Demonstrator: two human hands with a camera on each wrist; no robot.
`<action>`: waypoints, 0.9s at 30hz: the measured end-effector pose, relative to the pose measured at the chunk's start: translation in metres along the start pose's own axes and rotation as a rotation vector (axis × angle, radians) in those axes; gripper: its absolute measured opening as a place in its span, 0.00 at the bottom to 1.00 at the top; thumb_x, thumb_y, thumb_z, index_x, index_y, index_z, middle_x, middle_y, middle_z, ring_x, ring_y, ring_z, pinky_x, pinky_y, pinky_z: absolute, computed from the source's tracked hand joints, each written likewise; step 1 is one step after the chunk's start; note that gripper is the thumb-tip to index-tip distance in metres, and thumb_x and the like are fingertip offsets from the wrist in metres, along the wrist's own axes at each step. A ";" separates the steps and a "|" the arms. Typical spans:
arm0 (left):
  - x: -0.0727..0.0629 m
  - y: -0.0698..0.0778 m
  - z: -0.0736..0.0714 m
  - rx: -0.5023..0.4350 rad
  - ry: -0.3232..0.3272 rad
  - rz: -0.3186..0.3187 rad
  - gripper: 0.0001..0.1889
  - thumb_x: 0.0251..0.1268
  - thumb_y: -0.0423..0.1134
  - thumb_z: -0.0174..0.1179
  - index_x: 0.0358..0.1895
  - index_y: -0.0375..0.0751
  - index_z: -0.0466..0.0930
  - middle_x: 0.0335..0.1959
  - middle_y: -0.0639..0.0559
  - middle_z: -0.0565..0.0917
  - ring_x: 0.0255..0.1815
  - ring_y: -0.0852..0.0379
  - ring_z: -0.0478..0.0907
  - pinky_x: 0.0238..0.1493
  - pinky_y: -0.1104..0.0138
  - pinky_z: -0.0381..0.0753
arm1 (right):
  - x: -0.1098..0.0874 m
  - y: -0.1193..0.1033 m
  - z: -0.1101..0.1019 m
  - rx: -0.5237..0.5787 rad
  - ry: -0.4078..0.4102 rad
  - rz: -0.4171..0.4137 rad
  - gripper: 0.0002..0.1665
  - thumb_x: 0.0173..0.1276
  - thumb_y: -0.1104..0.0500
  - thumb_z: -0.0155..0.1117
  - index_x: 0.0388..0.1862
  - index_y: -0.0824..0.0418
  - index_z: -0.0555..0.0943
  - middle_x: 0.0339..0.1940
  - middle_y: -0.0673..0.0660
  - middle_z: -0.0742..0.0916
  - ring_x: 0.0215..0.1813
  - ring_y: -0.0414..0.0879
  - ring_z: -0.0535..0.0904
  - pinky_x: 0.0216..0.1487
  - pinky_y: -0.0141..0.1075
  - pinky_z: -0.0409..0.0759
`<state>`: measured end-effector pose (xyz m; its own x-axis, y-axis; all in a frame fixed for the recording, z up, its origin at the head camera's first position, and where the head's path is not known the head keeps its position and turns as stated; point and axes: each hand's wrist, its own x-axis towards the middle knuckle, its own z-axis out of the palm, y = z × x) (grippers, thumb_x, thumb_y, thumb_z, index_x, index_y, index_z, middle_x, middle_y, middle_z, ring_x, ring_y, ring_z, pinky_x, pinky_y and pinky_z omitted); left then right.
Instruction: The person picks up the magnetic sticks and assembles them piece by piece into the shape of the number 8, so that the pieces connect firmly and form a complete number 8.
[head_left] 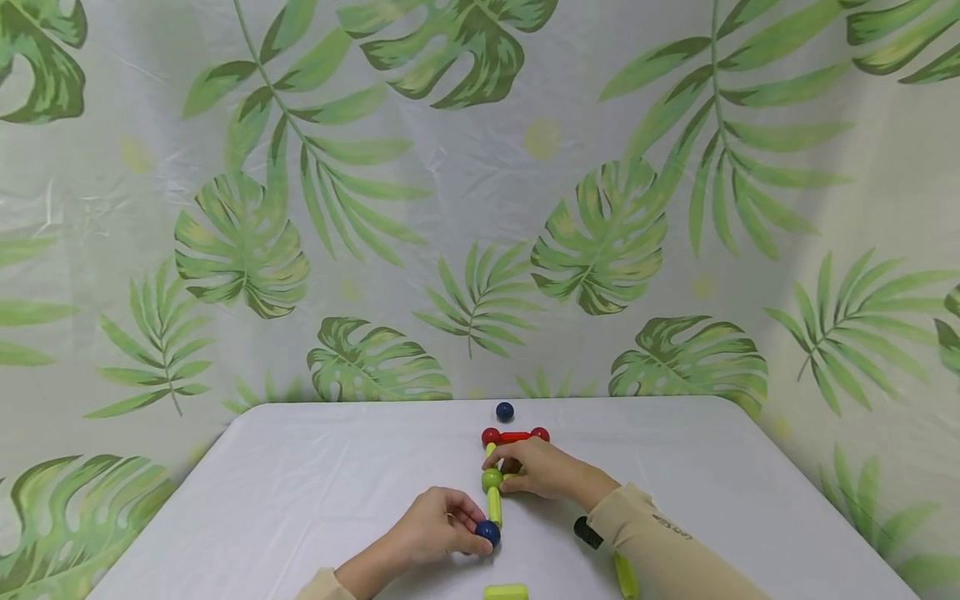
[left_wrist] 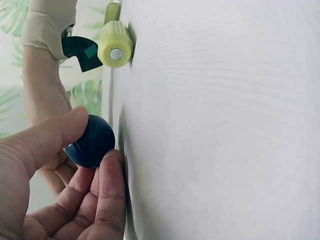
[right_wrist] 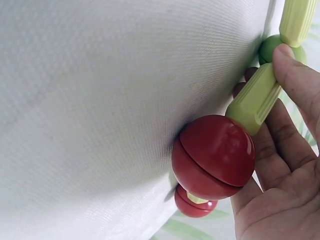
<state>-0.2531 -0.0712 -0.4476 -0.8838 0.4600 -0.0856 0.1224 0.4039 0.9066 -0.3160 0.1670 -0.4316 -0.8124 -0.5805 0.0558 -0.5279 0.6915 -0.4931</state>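
Observation:
My left hand [head_left: 438, 527] pinches a dark blue ball [head_left: 487, 532] between thumb and fingers, low over the white table. In the left wrist view the same blue ball [left_wrist: 92, 141] is close to a yellow-green rod [left_wrist: 116, 45] with a round silvery end. My right hand [head_left: 543, 471] pinches a yellow-green rod [right_wrist: 255, 97] beside a green ball [head_left: 492, 480], its thumb lying across where they meet. That rod's other end is at a red ball [right_wrist: 215, 157]. Another yellow-green rod [head_left: 494, 507] runs from the green ball toward the blue ball. The right fingers partly hide these joints.
Behind the hands, a red rod [head_left: 514, 437] joins two red balls, and a second dark blue ball [head_left: 505, 412] lies by the table's far edge. Loose yellow-green rods [head_left: 506, 592] lie at the near edge. A black object [head_left: 587, 532] shows by the right sleeve. Leaf-patterned cloth surrounds the white table [head_left: 315, 450].

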 end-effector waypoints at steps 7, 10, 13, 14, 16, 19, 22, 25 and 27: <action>0.000 0.000 0.004 0.008 0.011 0.021 0.14 0.52 0.31 0.84 0.37 0.39 0.86 0.29 0.54 0.86 0.33 0.59 0.81 0.34 0.71 0.78 | 0.000 -0.002 -0.001 0.002 -0.005 0.007 0.18 0.70 0.59 0.78 0.58 0.50 0.88 0.43 0.48 0.91 0.43 0.38 0.82 0.52 0.35 0.84; 0.000 0.000 0.004 0.013 0.017 0.031 0.14 0.51 0.31 0.84 0.36 0.39 0.86 0.29 0.53 0.86 0.32 0.58 0.81 0.33 0.72 0.77 | 0.000 -0.003 -0.001 -0.001 -0.002 0.011 0.18 0.70 0.59 0.78 0.57 0.50 0.88 0.43 0.48 0.90 0.42 0.37 0.81 0.51 0.34 0.83; 0.001 0.000 0.005 0.018 0.020 0.031 0.14 0.52 0.31 0.84 0.36 0.39 0.86 0.29 0.53 0.86 0.33 0.58 0.80 0.33 0.72 0.77 | -0.001 -0.003 -0.001 -0.002 0.004 0.017 0.18 0.69 0.60 0.78 0.57 0.50 0.89 0.43 0.48 0.91 0.42 0.37 0.81 0.50 0.34 0.83; 0.002 0.000 0.005 0.021 0.022 0.030 0.14 0.52 0.32 0.84 0.36 0.39 0.86 0.29 0.53 0.86 0.33 0.58 0.80 0.33 0.71 0.77 | -0.001 -0.003 -0.001 -0.002 0.005 0.017 0.18 0.69 0.60 0.78 0.57 0.49 0.89 0.43 0.48 0.91 0.42 0.37 0.81 0.49 0.34 0.83; 0.003 0.000 0.006 0.027 0.027 0.028 0.14 0.52 0.32 0.84 0.36 0.39 0.86 0.28 0.53 0.86 0.32 0.58 0.80 0.32 0.71 0.76 | -0.001 -0.003 -0.001 -0.001 0.006 0.016 0.18 0.69 0.60 0.78 0.57 0.50 0.89 0.43 0.48 0.91 0.42 0.38 0.82 0.49 0.34 0.83; 0.004 0.000 0.006 0.034 0.035 0.025 0.14 0.52 0.33 0.84 0.35 0.40 0.86 0.28 0.53 0.85 0.32 0.58 0.80 0.31 0.71 0.76 | -0.001 -0.003 -0.001 0.000 0.004 0.011 0.18 0.69 0.60 0.78 0.57 0.50 0.88 0.43 0.48 0.91 0.43 0.37 0.82 0.50 0.34 0.83; 0.004 0.000 0.007 0.043 0.041 0.032 0.14 0.51 0.33 0.85 0.35 0.40 0.86 0.28 0.54 0.85 0.32 0.58 0.80 0.31 0.71 0.76 | 0.000 -0.002 -0.001 -0.003 0.001 0.004 0.18 0.69 0.59 0.78 0.57 0.50 0.88 0.43 0.48 0.91 0.43 0.37 0.82 0.51 0.34 0.84; 0.005 -0.001 0.007 0.048 0.042 0.039 0.14 0.51 0.33 0.85 0.35 0.40 0.86 0.27 0.54 0.85 0.31 0.58 0.79 0.30 0.71 0.76 | 0.000 -0.002 -0.002 -0.004 0.001 0.002 0.18 0.69 0.59 0.78 0.57 0.50 0.88 0.43 0.48 0.91 0.43 0.37 0.82 0.51 0.35 0.84; 0.005 -0.001 0.007 0.048 0.040 0.040 0.14 0.51 0.33 0.85 0.34 0.40 0.86 0.27 0.54 0.85 0.31 0.58 0.79 0.29 0.72 0.76 | 0.000 -0.003 -0.002 -0.001 0.001 0.005 0.18 0.69 0.59 0.78 0.57 0.51 0.88 0.43 0.49 0.91 0.43 0.38 0.83 0.52 0.35 0.84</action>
<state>-0.2540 -0.0638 -0.4513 -0.8951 0.4447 -0.0318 0.1788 0.4233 0.8882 -0.3145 0.1661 -0.4287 -0.8154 -0.5764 0.0543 -0.5240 0.6950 -0.4923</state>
